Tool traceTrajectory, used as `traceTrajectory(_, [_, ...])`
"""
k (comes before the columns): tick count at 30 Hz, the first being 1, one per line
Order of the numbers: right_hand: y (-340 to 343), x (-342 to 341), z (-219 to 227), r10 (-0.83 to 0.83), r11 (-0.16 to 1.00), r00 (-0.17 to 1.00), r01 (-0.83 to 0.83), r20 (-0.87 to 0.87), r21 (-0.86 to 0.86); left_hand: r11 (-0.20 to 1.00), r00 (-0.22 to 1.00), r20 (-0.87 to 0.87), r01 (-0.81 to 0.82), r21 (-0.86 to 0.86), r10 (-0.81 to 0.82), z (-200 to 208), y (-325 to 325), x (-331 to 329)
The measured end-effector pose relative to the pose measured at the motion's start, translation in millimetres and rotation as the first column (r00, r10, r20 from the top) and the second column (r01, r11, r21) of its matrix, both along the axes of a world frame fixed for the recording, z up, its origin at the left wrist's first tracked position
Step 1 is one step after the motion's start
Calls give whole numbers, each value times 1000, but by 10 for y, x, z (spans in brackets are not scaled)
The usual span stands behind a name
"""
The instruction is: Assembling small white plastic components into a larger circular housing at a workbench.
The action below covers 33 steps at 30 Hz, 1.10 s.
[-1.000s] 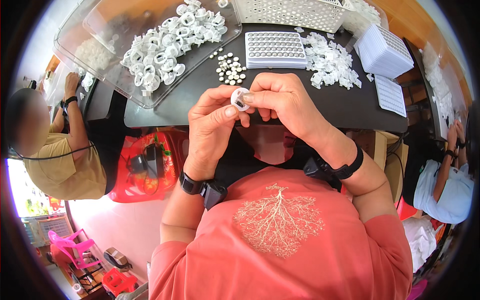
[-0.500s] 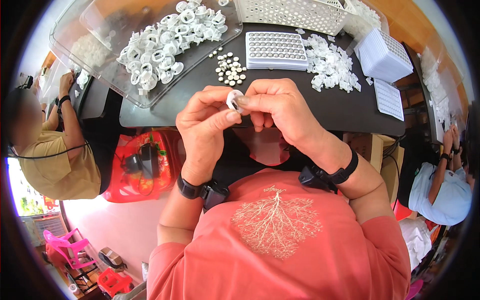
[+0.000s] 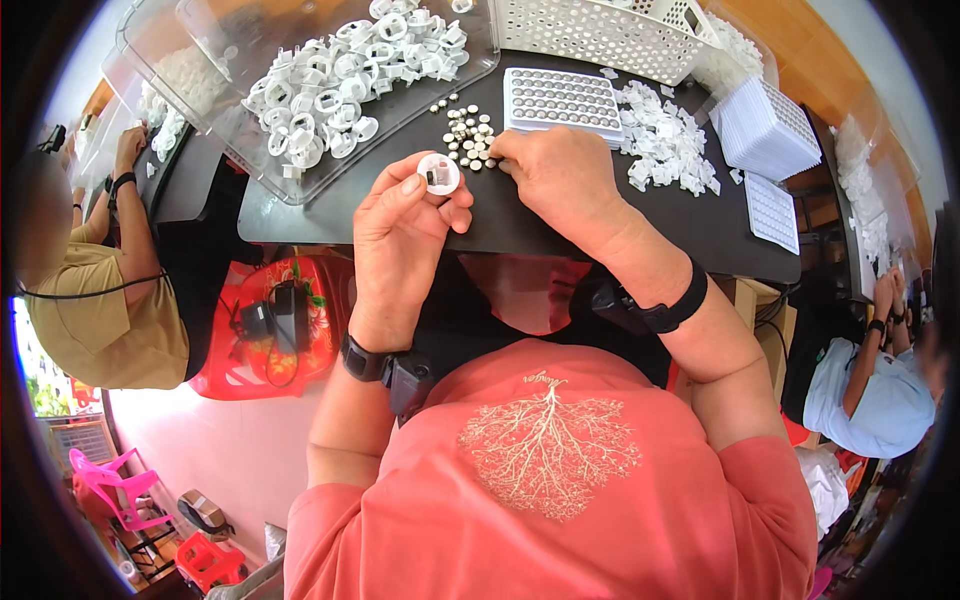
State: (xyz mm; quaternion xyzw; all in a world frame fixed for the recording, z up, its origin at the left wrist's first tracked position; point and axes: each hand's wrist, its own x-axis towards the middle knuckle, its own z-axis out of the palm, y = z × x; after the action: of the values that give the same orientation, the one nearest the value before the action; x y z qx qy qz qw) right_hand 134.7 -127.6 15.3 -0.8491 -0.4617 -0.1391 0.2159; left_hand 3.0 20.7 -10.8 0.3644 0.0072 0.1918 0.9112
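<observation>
Now the round white piece (image 3: 439, 174), at eleven o'clock from the red shirt (image 3: 555, 470), is pinched by the left hand (image 3: 398, 228) alone, freeing the curled right hand (image 3: 568, 180) for shiny discs (image 3: 468, 143) nearer twelve, though I can't tell what it holds.

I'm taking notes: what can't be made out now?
In the head view:
Right hand: its curled shape hides whether it grips any silver discs.
Clear bin: far end cut off by the top edge.
White basket: partly cut off there too.
Round white part in left hand: inner details too small.
</observation>
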Motion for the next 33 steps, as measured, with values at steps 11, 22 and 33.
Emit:
traceTrajectory(11, [-515, -132, -95, 43, 983, 993, -62, 113, 171, 999, 1000, 23, 17, -30, -16, 22, -22, -12])
traceTrajectory(22, [-1041, -392, -165, 229, 929, 965, -255, 125, 269, 993, 993, 11, 118, -32, -117, 79, -223, 110])
traceTrajectory(33, [-904, -532, -38, 385, 800, 905, -229, -182, 554, 993, 993, 3, 120, 5, -120, 46, -396, 260])
